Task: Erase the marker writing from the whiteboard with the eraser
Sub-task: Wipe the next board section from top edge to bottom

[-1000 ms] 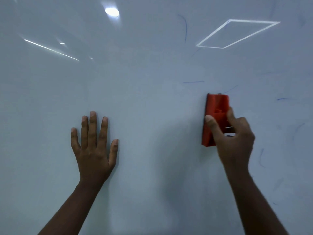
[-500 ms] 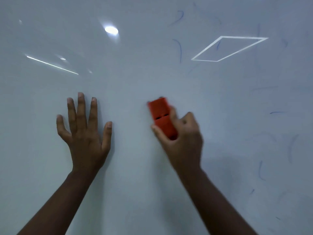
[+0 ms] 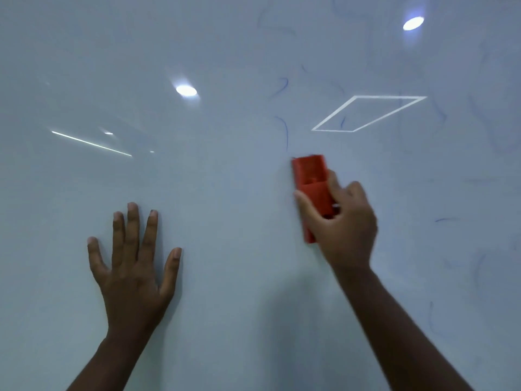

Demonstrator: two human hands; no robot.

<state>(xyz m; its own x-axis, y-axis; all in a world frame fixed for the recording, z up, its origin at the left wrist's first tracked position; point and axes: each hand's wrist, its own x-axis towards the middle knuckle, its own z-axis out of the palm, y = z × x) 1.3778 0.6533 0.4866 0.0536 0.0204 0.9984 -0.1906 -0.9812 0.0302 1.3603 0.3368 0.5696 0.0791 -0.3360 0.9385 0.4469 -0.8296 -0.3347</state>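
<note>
Whiteboard (image 3: 225, 179) fills whole view, glossy, pale blue-grey; R hand (image 3: 342, 224) holds red eraser (image 3: 311, 183) against board, right of centre; grip = thumb on eraser's left edge, fingers curled over its right side & lower half, so pinching eraser; eraser roughly upright, top tilted slightly left, top half sticks out above hand, bottom corner shows below thumb; slightly motion-blurred; small white/metal bit visible betw. fingers, can't tell what it is.

L hand (image 3: 134, 266) flat on board, lower left, fingers straight & spread, thumb out to right, holding nothing; well apart from eraser.

Marker writing = thin faint blue strokes, mostly upper centre & right side; curved stroke (image 3: 285, 134) just above eraser's top edge; another stroke (image 3: 282, 86) higher up; short dash (image 3: 446, 220) right of R hand; vertical stroke (image 3: 430, 317) lower right; more smudgy traces far right, too faint to read.

Reflections on board: diamond-shaped light outline (image 3: 366, 112) upper right, two round light spots (image 3: 186, 90) (image 3: 413, 23), thin bright line (image 3: 90, 143) at left.
</note>
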